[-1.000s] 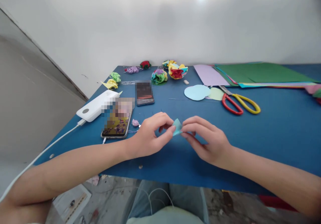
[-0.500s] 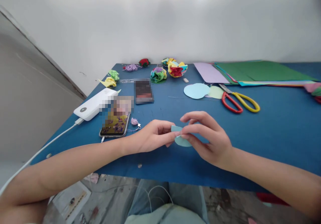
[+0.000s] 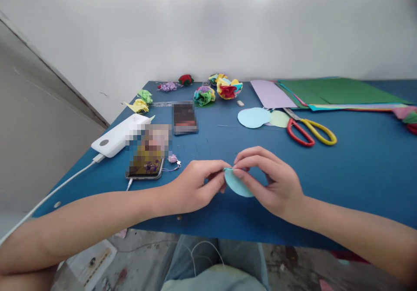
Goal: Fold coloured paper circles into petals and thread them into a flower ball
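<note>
Between my two hands is a light blue paper piece (image 3: 239,184) with a rounded lower edge and a folded strip along its top. My left hand (image 3: 198,184) pinches its left end between thumb and fingers. At the top edge, my right hand (image 3: 272,180) grips the paper with thumb and fingertips. Part of the paper is hidden behind the right fingers. Farther back lie a light blue paper circle (image 3: 254,117) and a pale green one (image 3: 279,118), overlapping. Scissors (image 3: 311,130) with one red and one yellow handle lie beside them.
A phone (image 3: 146,163) and a white power bank (image 3: 120,135) with a cable lie on the left of the blue table (image 3: 358,173). Several crumpled paper flowers (image 3: 229,89) stand near the wall. Coloured paper sheets (image 3: 339,92) are stacked at the back right.
The paper's upper part, standing up before, is now folded to a narrow strip, and more of its rounded lower part shows. My left hand has turned, its fingers closing along the top edge.
</note>
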`<state>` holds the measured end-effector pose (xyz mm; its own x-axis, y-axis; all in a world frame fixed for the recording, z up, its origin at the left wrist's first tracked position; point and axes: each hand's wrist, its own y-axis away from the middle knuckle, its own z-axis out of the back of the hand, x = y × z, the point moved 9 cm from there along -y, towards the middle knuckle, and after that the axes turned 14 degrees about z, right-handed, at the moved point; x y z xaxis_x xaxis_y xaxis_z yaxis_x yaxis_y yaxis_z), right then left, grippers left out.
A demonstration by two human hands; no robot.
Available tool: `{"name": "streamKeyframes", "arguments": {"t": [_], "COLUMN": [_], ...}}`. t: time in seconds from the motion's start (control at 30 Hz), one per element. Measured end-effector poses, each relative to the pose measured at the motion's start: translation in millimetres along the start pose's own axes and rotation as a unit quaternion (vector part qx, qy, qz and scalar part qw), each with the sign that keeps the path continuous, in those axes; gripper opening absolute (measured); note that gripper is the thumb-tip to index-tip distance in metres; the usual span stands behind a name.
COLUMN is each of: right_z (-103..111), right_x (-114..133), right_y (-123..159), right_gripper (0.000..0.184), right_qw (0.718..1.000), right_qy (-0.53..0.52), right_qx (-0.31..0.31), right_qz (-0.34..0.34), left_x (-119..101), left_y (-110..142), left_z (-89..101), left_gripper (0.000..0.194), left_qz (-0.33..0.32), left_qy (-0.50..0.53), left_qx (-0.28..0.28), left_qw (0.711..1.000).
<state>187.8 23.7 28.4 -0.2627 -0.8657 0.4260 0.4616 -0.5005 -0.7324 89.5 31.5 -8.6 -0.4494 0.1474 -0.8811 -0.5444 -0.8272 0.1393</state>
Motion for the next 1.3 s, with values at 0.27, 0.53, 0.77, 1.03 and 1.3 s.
{"name": "streamKeyframes", "arguments": {"t": [0.27,0.53,0.77,1.03,1.3], "right_z": [8.1,-2.8,-5.3,-9.2,-12.8], "right_x": [15.9,-3.3,-4.9,-0.2,3.4], "right_y": [-2.1,1.8,2.7,4.2,5.5], "right_gripper": [0.020,0.015,0.006,0.009,0.012], "right_qw": [0.995,0.999,1.000,0.998,0.995], "right_qy": [0.051,0.037,0.014,0.020,0.018], "right_qx": [-0.027,0.012,0.027,0.053,0.067], "right_qz": [0.076,0.014,-0.002,0.041,0.073], "left_x": [-3.7,-0.5,-6.3,-7.7,-15.8], "left_y": [3.4,2.8,7.3,6.1,18.1], "left_z": [-1.1,-2.3,-0.4,3.7,12.8], "left_gripper": [0.021,0.022,0.023,0.019,0.007], "left_qz": [0.005,0.014,-0.025,-0.032,-0.114], "left_qy": [0.033,0.047,-0.026,-0.090,-0.180], "left_qx": [0.019,0.016,0.026,-0.031,-0.151], "left_qw": [0.999,0.999,0.999,0.995,0.965]}}
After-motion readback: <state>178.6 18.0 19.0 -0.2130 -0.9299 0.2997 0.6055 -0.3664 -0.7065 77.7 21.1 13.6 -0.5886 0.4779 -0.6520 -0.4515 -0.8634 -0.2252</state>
